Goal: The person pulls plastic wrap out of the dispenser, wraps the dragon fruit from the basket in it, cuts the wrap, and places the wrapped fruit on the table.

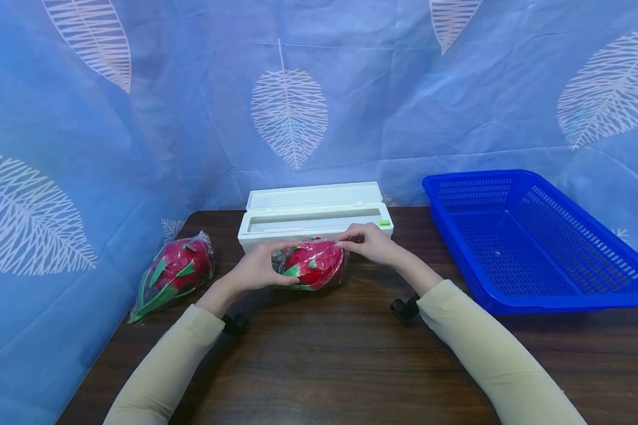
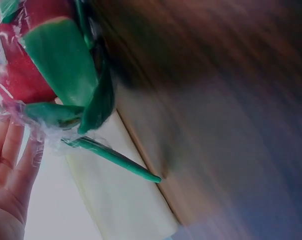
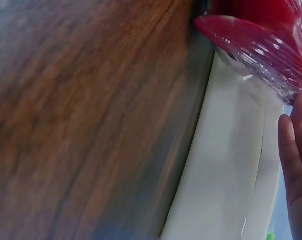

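A red dragon fruit [image 1: 313, 264] with green scales lies in front of the white box, covered in clear plastic wrap [image 3: 263, 65]. My left hand [image 1: 257, 267] holds its left end, thumb low at the front and fingers over the top. In the left wrist view, long green scales [image 2: 61, 60] stick out beside the fingers. At the fruit's upper right, my right hand [image 1: 369, 242] pinches the wrap between thumb and fingertips. A second wrapped dragon fruit [image 1: 178, 265] lies at the table's left edge, apart from both hands.
Right behind the fruit stands a white cling film box [image 1: 316, 213], its lid raised and a green piece at its right end. A blue plastic basket [image 1: 510, 301] is on the right of the dark wooden table [image 1: 319, 354]. A blue leaf-print cloth [image 1: 351, 118] hangs behind.
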Motion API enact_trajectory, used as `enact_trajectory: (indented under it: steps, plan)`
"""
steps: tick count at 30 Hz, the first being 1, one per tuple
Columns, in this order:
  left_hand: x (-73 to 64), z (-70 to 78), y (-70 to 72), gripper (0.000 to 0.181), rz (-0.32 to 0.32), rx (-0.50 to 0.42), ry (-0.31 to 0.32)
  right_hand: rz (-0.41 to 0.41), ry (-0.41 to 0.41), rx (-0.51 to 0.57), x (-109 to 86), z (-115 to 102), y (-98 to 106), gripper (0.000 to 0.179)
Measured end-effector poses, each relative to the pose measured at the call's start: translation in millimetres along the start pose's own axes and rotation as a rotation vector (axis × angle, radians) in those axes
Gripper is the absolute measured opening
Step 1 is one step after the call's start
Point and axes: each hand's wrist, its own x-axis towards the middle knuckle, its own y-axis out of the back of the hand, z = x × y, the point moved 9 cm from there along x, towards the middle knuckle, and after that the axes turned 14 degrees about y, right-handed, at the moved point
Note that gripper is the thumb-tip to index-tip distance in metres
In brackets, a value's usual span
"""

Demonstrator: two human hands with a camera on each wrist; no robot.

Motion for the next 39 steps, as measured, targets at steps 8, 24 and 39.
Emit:
enact_trajectory:
  steps: [8, 24, 39]
  plan:
    - [-0.4, 3.7, 1.5, 0.071, -0.008, 0.041, -0.011, 0.013, -0.05, -0.01, -2.4, 2, 1, 0.015]
    - [15.3, -1.3, -1.0, 0.069, -0.177, -0.04, 0.087, -0.001, -0.191, -0.059, -11.1, 8, 4, 0.022]
    - [16.0, 5.3, -4.8, 0.066, -0.228, -0.016, 0.044, -0.066, -0.092, -0.121, -22.6, 7, -3, 0.022]
